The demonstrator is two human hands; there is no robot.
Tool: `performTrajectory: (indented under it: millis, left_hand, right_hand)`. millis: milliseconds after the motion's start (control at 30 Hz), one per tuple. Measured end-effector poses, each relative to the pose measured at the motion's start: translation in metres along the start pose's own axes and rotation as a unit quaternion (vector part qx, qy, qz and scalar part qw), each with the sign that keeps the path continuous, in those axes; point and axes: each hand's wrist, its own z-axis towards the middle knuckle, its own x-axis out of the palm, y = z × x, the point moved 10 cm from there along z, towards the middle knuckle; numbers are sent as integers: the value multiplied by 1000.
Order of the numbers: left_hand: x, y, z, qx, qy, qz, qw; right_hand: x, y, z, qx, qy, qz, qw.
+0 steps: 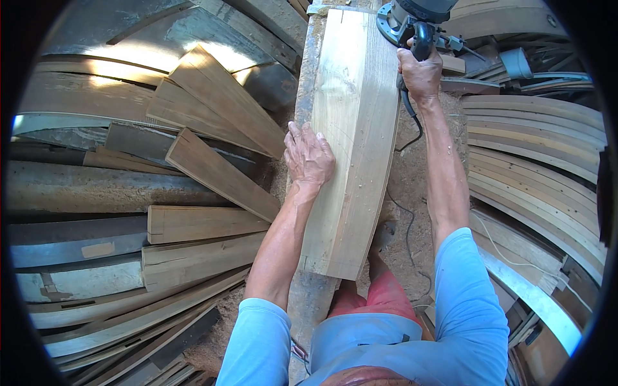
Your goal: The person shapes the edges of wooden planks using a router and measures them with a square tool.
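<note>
A pale wooden board (351, 148) of joined lengths lies along the narrow bench (306, 64) in front of me. My left hand (309, 153) is pressed on the board's left edge, fingers stretched forward and holding nothing. At the far right end of the board, my right hand (421, 72) is closed around the black handle of a router (388, 24). The router's round base overlaps the board's far right edge, and its upper body runs out of view. A dark power cord (417, 128) hangs from it beside my right wrist. The cutting bit is hidden.
Several loose wooden planks (222, 174) fan out on the left over long boards (96, 186). Curved slats (534, 167) are stacked on the right, with a pale cord (502, 251) across lower pieces. Sawdust (412, 186) covers the ground beside the bench. A light-blue cup-like container (516, 63) sits far right.
</note>
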Motion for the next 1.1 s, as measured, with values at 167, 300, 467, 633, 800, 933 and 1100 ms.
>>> performTrajectory:
  millis: [167,300,467,633,800,933,1100]
  left_hand:
    - [-1,-1,1,1,-1,7,1000]
    - [-2,0,2,-12,12,18,1000]
    - [-1,1,1,-8,-2,31,999]
    - [3,2,1,-3,7,44,999]
    - [7,9,3,-20,21,31,999]
    - [7,6,3,-12,7,25,1000]
    - [-4,0,-2,-4,-12,73,997]
  right_hand:
    - [2,-13,30,-8,-17,5,1000]
    - [-4,-12,49,47,-18,78,996]
    - [-36,-26,61,130,-72,246,958]
    - [-101,-29,17,198,-91,277,936]
    - [-171,-43,-94,273,-59,198,940]
    - [-210,-22,-213,337,-83,190,919]
    - [-230,42,-352,399,-83,191,893]
